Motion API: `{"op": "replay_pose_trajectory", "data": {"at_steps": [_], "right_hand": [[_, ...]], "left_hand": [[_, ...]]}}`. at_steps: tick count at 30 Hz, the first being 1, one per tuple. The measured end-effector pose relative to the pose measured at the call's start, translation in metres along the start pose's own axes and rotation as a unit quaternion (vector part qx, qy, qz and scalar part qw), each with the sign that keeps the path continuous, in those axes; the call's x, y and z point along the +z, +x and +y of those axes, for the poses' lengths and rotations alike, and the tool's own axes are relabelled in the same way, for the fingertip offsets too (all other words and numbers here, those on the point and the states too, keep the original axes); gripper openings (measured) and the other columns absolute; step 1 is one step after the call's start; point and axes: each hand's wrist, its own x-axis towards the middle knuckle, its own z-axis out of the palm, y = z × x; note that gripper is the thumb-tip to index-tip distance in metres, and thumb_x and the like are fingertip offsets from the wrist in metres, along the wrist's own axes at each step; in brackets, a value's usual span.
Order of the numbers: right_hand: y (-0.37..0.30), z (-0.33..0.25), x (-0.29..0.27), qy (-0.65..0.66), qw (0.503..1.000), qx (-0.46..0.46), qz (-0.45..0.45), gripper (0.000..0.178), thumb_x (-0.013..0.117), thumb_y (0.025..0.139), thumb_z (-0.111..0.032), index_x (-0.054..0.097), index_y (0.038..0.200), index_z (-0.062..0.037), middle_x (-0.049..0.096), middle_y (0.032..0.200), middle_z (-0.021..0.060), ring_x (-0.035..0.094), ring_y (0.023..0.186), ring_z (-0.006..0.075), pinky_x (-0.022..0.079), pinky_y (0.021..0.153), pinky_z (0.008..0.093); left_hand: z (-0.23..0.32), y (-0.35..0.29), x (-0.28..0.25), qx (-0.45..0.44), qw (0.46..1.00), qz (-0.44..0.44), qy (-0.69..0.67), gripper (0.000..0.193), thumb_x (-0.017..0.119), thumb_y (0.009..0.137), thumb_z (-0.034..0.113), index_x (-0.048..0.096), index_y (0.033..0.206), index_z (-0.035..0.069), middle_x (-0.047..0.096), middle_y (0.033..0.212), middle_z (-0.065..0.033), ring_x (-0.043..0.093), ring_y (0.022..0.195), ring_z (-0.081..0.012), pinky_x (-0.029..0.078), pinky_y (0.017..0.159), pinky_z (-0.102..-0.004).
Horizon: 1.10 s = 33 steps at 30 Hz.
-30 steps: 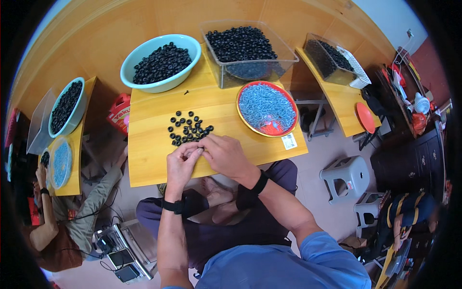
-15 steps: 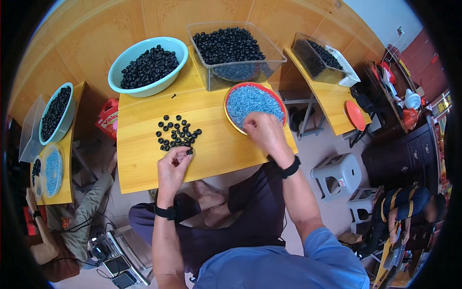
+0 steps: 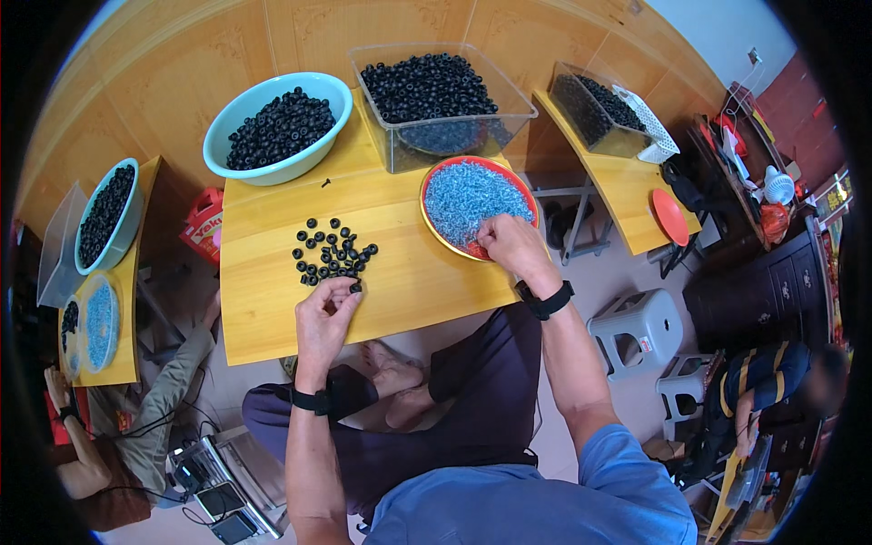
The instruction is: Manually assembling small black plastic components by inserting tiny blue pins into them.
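Note:
My left hand (image 3: 322, 313) is closed at the table's near edge, with a small black round piece (image 3: 355, 287) pinched between thumb and fingertips. Just beyond it lies a loose group of similar black round pieces (image 3: 332, 256), some with a hole in the middle. My right hand (image 3: 510, 243) is closed in a pinch over the near right rim of a red-and-yellow dish (image 3: 532, 201). The dish holds a heap of tiny bluish-silver pieces (image 3: 472, 197), which look like small screws. Whatever the right fingertips hold is too small to make out.
At the table's back stand a pale blue basin (image 3: 218, 154) and a clear plastic bin (image 3: 413, 150), both full of black pieces. One small dark piece (image 3: 326, 183) lies apart. Side tables flank mine; people sit at left and lower right. Grey stools (image 3: 640, 327) stand right.
My right hand has moved right and slightly nearer, from over the heap to the dish's near rim. A red patch of dish bottom now shows there. My left hand stays put.

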Motion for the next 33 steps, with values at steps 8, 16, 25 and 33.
{"op": "replay_pose_trajectory", "data": {"at_steps": [8, 16, 25, 33], "right_hand": [[-0.002, -0.007, -0.002, -0.003, 1.0, 0.0, -0.027, 0.01, 0.066, 0.079, -0.009, 0.075, 0.082, -0.0058, 0.072, 0.085, 0.0219, 0.071, 0.088, 0.0399, 0.053, 0.08, 0.0497], [-0.012, -0.009, -0.012, 0.138, 0.984, -0.037, 0.109, 0.008, 0.063, 0.081, -0.003, 0.068, 0.086, 0.0015, 0.069, 0.075, 0.0169, 0.069, 0.067, 0.0281, 0.053, 0.065, 0.0375], [-0.041, -0.069, 0.017, 0.267, 0.949, -0.128, 0.106, 0.007, 0.066, 0.084, -0.002, 0.066, 0.09, -0.0001, 0.07, 0.079, 0.0161, 0.07, 0.072, 0.0287, 0.054, 0.066, 0.0361], [-0.053, -0.105, 0.064, 0.31, 0.936, -0.166, -0.001, 0.018, 0.065, 0.088, -0.011, 0.071, 0.103, -0.0021, 0.072, 0.087, 0.0194, 0.072, 0.082, 0.0341, 0.056, 0.073, 0.0401]], "left_hand": [[-0.006, 0.0, -0.001, 0.01, 1.0, 0.001, -0.012, 0.018, 0.075, 0.09, 0.001, 0.072, 0.107, -0.002, 0.073, 0.088, -0.004, 0.064, 0.077, -0.0069, 0.053, 0.073, -0.0231], [-0.001, 0.0, 0.001, 0.003, 1.0, 0.0, 0.0, 0.018, 0.075, 0.089, 0.001, 0.072, 0.107, -0.002, 0.073, 0.087, -0.0035, 0.062, 0.074, -0.006, 0.052, 0.07, -0.0226], [0.002, -0.001, -0.001, 0.009, 1.0, -0.003, 0.017, 0.018, 0.075, 0.089, 0.001, 0.072, 0.107, -0.001, 0.071, 0.085, -0.0022, 0.061, 0.075, -0.0051, 0.051, 0.07, -0.0219], [0.002, -0.004, 0.001, 0.018, 1.0, -0.001, -0.004, 0.019, 0.075, 0.09, 0.002, 0.072, 0.108, -0.002, 0.073, 0.087, -0.0029, 0.061, 0.075, -0.0053, 0.051, 0.071, -0.0216]]}}
